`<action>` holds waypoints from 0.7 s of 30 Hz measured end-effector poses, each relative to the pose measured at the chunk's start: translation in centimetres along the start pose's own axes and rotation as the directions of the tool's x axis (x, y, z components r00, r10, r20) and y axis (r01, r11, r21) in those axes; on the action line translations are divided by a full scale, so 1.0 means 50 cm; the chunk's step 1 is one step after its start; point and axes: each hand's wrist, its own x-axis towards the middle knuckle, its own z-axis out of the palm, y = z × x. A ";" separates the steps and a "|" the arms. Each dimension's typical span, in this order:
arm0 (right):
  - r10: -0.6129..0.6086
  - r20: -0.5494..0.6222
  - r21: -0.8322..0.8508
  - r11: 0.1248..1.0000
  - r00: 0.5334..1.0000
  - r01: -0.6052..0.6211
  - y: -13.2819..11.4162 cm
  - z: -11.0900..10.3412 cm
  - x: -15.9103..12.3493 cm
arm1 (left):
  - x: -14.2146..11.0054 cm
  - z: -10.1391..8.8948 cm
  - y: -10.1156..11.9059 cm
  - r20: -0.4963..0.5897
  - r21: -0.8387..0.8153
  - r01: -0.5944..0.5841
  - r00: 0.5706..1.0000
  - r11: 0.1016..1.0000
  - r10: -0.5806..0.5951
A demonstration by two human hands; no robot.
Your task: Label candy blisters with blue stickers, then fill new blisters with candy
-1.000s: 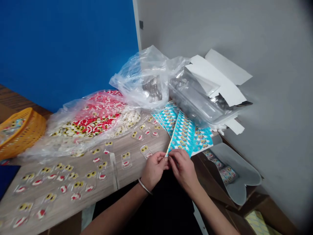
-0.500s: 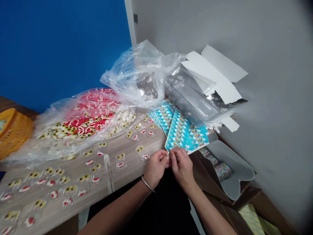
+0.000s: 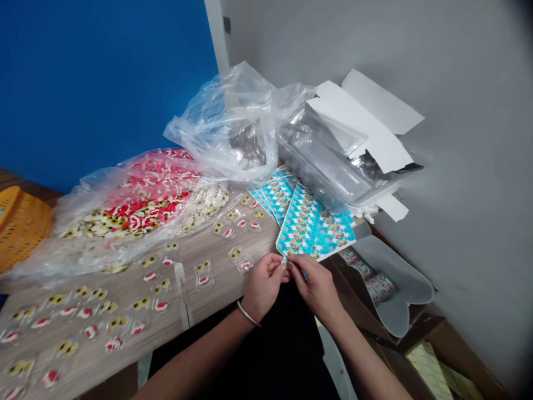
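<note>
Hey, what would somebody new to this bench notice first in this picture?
Probably the heap of red, white and yellow pieces under clear plastic film, left of centre on the table, before a vivid blue panel. Next, the turquoise patterned sheet right of centre, its near corner at the fingertips of the left hand and right hand.

Place: a packing workshop, by its looks — bulk parts and packaging together
Tabletop: many small clear blisters, spread out with yellow and red pieces
Plastic bag: loose pieces, heaped
Printed sheets: one blue pattern, repeated
Cardboard boxes: beside the table — printed packs inside
</note>
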 end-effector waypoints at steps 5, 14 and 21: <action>-0.095 0.069 -0.282 0.953 0.993 0.110 -0.001 -0.002 -0.007 | 0.000 -0.010 -0.007 0.048 0.352 -0.199 0.980 0.915 0.195; 0.201 -0.127 0.055 0.979 0.971 -0.195 0.006 0.018 0.009 | 0.014 0.007 -0.015 0.035 0.061 -0.042 0.999 0.997 0.039; 0.524 -0.034 0.441 0.772 0.851 -0.458 0.043 -0.005 0.018 | -0.014 -0.018 0.017 -0.011 0.621 -0.294 0.923 0.726 0.384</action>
